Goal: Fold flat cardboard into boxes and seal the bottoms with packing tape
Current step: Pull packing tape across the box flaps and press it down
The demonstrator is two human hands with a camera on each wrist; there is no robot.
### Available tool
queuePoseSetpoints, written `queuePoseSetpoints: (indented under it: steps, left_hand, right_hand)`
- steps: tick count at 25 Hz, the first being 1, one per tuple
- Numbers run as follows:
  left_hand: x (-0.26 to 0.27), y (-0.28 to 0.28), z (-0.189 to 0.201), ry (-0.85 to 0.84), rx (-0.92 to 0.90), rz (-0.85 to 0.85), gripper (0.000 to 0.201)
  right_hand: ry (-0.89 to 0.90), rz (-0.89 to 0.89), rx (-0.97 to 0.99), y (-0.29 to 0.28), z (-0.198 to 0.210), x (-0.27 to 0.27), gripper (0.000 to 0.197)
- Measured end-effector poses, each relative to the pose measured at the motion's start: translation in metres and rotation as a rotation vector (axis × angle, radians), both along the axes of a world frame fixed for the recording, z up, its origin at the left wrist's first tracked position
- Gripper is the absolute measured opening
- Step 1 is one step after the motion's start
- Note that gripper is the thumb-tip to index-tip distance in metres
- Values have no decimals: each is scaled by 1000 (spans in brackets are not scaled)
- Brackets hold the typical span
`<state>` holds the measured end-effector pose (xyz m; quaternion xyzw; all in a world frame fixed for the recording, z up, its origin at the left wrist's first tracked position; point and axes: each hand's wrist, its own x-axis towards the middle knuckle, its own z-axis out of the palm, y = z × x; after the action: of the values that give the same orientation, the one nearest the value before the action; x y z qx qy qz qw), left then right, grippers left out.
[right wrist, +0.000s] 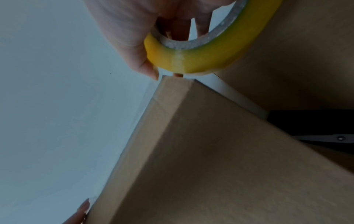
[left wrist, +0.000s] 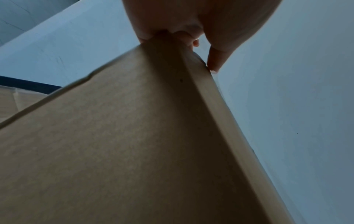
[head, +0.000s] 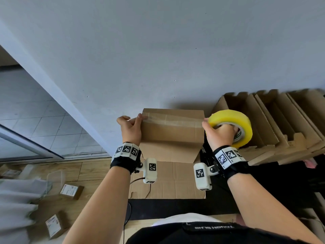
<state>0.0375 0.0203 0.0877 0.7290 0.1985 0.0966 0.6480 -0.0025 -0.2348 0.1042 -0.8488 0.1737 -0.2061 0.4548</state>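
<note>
A folded brown cardboard box [head: 173,132] stands bottom-up in front of me, with a strip of clear tape [head: 173,120] running across its top seam from left to right. My left hand [head: 131,128] grips the box's left edge [left wrist: 191,50], its thumb pressing the tape's end down at the corner. My right hand [head: 219,133] holds a yellow roll of packing tape [head: 232,126] at the box's right edge, fingers through its core [right wrist: 180,34], thumb on the roll's outside [right wrist: 191,60]. The tape runs from the roll onto the box.
Flat cardboard [head: 168,180] lies under the box on a dark table [head: 175,206]. A row of made-up boxes [head: 274,124] stands at the right against the white wall [head: 158,50]. Small labelled parcels [head: 71,191] and a plastic tub lie on the wooden floor at the left.
</note>
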Motion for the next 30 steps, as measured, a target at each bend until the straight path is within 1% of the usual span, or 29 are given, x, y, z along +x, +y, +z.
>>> queuePoseSetpoints:
  steps: [2,4,5,7,8,9,11,13,16,19,22,24,30]
  left_hand:
    - [1,-2,2,-32,17,-15,37]
    - [0,-5,8,-46,-18,-29,35]
    - [-1,-4,9,-67,-65,-45,31]
    - [-1,2,7,-115,-136,-98,39]
    - [-1,5,4,-124,-145,-132,41]
    - [-1,7,2,-126,-127,-165,44]
    - [0,7,1,-116,-10,-222,54]
    - [2,6,-3,-114,58,-227,57]
    - [4,6,-10,-98,51,-164,53]
    - [3,2,-15,-92,80,-119,56]
    - [1,-2,-16,-117,131,-105,58]
    - [1,-2,-17,-131,100,-113,59]
    - [0,-4,-17,-151,59,-132,62]
  right_hand:
    - [-46,-23,55,3,0,1,30]
    - [-60,-19,139,5,4,0,36]
    - [-61,-16,170,6,7,-1,37]
    - [-70,-13,214,4,9,0,42]
    - [-66,-13,232,3,10,0,48]
    - [-57,-11,246,2,10,0,56]
    - [-39,-2,260,1,8,2,64]
    - [-46,12,237,2,10,4,66]
    - [-30,27,165,3,9,6,68]
    - [-8,15,117,6,7,6,63]
    - [-12,16,120,9,3,3,52]
    - [-30,24,127,9,2,1,48]
    - [-4,1,127,7,-2,4,57]
